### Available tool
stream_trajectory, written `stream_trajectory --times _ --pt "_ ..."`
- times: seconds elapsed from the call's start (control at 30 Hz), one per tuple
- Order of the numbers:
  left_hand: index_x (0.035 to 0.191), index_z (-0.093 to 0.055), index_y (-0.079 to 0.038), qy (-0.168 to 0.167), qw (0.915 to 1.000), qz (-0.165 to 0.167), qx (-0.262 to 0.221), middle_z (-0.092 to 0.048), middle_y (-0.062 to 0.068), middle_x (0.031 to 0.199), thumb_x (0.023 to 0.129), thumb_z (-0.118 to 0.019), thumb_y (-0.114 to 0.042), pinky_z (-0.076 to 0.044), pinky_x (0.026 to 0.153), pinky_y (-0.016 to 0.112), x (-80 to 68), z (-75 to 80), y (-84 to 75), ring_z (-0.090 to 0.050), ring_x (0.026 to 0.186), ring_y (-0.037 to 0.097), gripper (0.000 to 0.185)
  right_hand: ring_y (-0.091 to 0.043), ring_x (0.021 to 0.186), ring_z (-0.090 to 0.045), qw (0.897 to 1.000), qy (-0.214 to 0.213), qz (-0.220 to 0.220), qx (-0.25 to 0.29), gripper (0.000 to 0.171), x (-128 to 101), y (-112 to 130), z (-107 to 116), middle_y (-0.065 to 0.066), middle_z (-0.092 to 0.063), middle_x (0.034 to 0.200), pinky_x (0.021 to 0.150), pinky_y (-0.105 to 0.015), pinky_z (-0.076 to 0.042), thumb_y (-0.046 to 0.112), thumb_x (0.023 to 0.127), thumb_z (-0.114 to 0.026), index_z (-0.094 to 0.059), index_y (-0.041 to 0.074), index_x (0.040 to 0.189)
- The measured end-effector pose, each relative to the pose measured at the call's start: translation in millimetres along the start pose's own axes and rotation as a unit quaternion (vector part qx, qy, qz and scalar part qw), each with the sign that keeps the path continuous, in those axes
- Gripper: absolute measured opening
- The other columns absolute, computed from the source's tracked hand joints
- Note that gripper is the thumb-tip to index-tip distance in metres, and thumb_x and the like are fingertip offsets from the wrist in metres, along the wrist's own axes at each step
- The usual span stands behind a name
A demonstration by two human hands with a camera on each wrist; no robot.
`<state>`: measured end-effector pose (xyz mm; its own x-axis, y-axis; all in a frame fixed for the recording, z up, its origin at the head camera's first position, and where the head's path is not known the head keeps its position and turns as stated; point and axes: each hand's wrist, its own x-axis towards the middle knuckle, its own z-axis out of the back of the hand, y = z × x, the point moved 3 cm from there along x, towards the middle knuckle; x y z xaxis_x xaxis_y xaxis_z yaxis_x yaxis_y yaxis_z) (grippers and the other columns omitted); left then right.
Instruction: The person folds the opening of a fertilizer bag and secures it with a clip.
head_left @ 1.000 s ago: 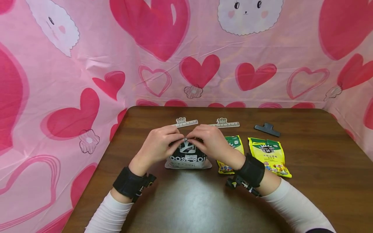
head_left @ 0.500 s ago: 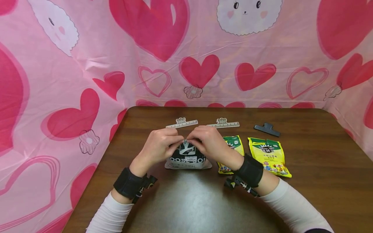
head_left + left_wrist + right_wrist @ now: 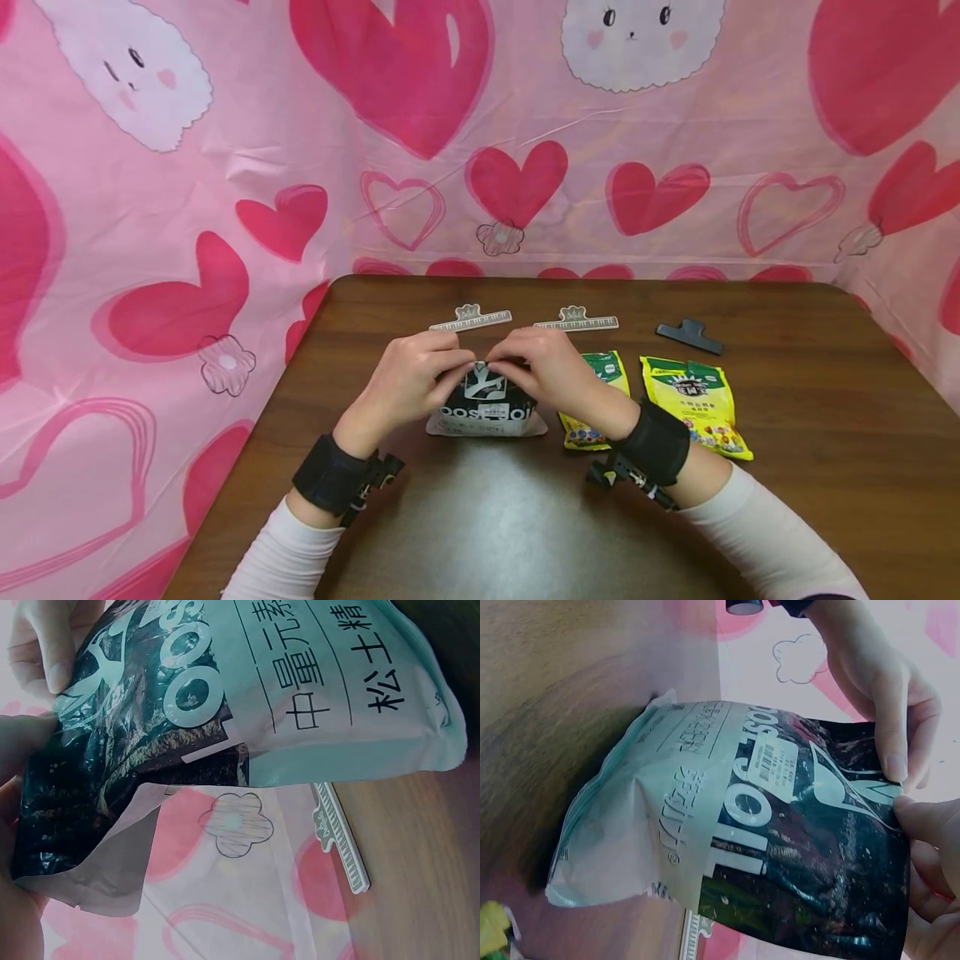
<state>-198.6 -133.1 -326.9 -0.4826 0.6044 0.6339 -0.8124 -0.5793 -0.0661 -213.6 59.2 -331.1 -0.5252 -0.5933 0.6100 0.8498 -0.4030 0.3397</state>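
Observation:
A black and white snack bag (image 3: 486, 408) stands upright on the brown table (image 3: 480, 517), its base resting on the wood. My left hand (image 3: 415, 375) pinches the bag's top edge from the left, and my right hand (image 3: 542, 368) pinches it from the right. The left wrist view shows the bag (image 3: 225, 712) with an open flap at its top, held by my left hand (image 3: 22, 795). In the right wrist view the bag (image 3: 750, 832) leans on the table with fingers (image 3: 896, 727) gripping its dark upper end.
Two ruler-shaped sealing clips (image 3: 471, 318) (image 3: 576, 320) lie behind the bag. A black clip (image 3: 688, 335) lies at the back right. Two green and yellow snack packets (image 3: 600, 392) (image 3: 693, 403) lie to the right. A pink heart-print cloth (image 3: 225, 167) surrounds the table.
Both hands have kept hold of the bag's top, shifting their fingers slightly along it. The bag stays in place.

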Motion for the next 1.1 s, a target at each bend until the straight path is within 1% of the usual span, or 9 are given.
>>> stream_trajectory --times 0.23,0.43,0.6,0.7,0.87,0.97,1.1 --pt "0.090 -0.078 -0.012 -0.003 1.0000 -0.002 -0.003 -0.057 -0.003 0.070 0.087 -0.073 -0.014 -0.041 0.055 0.023 0.3 -1.9 0.3 -0.049 0.061 0.009 0.006 -0.009 0.076 -0.067 1.000 0.007 -0.002 -0.003 0.008 -4.7 -3.3 5.1 0.000 -0.075 0.087 0.067 -0.025 -0.053 0.015 0.087 -0.076 -0.078 0.011 0.094" --pt "0.091 -0.078 -0.012 0.004 1.0000 0.001 -0.005 -0.057 -0.003 0.070 0.088 -0.072 -0.012 -0.042 0.056 0.023 -0.7 -1.9 2.2 -0.050 0.062 0.009 0.007 -0.010 0.076 -0.067 1.000 0.004 0.005 -0.003 0.007 -5.7 -5.1 3.2 -0.001 -0.074 0.086 0.069 -0.025 -0.055 0.012 0.086 -0.076 -0.077 0.009 0.093" --pt "0.090 -0.078 -0.009 -0.008 0.9996 -0.011 -0.023 -0.055 -0.002 0.067 0.083 -0.077 -0.007 -0.041 0.056 0.022 -0.6 -2.0 2.4 -0.049 0.060 0.009 0.008 -0.010 0.074 -0.066 1.000 -0.003 0.023 0.003 0.007 -7.5 -6.1 1.6 -0.002 -0.074 0.084 0.067 -0.025 -0.054 0.009 0.085 -0.076 -0.077 0.008 0.092" --pt "0.090 -0.078 -0.008 -0.008 0.9992 -0.015 -0.036 -0.056 -0.002 0.067 0.080 -0.080 -0.005 -0.040 0.056 0.022 -0.4 0.4 2.1 -0.048 0.060 0.008 0.011 -0.009 0.073 -0.066 1.000 -0.002 0.026 0.006 0.007 -6.8 -5.3 2.5 -0.002 -0.074 0.084 0.066 -0.024 -0.054 0.010 0.085 -0.077 -0.077 0.008 0.092" --pt "0.092 -0.079 -0.009 0.005 0.9990 -0.005 -0.044 -0.062 -0.002 0.071 0.080 -0.082 -0.008 -0.042 0.057 0.021 -2.0 2.8 3.4 -0.051 0.062 0.007 0.013 -0.009 0.074 -0.067 1.000 0.002 0.026 0.013 0.007 -7.0 -5.9 4.0 -0.001 -0.075 0.085 0.067 -0.023 -0.054 0.011 0.086 -0.076 -0.077 0.009 0.093" --pt "0.093 -0.079 -0.010 0.015 0.9976 0.009 -0.067 -0.067 -0.002 0.074 0.079 -0.083 -0.010 -0.045 0.058 0.020 -4.4 3.5 6.3 -0.054 0.064 0.006 0.014 -0.008 0.076 -0.067 0.999 0.010 0.026 0.017 0.007 -8.8 -7.7 4.7 0.000 -0.075 0.086 0.068 -0.023 -0.054 0.012 0.087 -0.075 -0.077 0.010 0.093" --pt "0.095 -0.080 -0.011 0.026 0.9937 0.029 -0.105 -0.071 -0.002 0.079 0.080 -0.082 -0.012 -0.048 0.060 0.019 -8.1 5.1 10.8 -0.057 0.067 0.005 0.015 -0.007 0.078 -0.067 0.999 0.022 0.022 0.019 0.007 -11.4 -9.9 7.2 0.001 -0.074 0.086 0.069 -0.024 -0.055 0.013 0.088 -0.075 -0.077 0.011 0.094"
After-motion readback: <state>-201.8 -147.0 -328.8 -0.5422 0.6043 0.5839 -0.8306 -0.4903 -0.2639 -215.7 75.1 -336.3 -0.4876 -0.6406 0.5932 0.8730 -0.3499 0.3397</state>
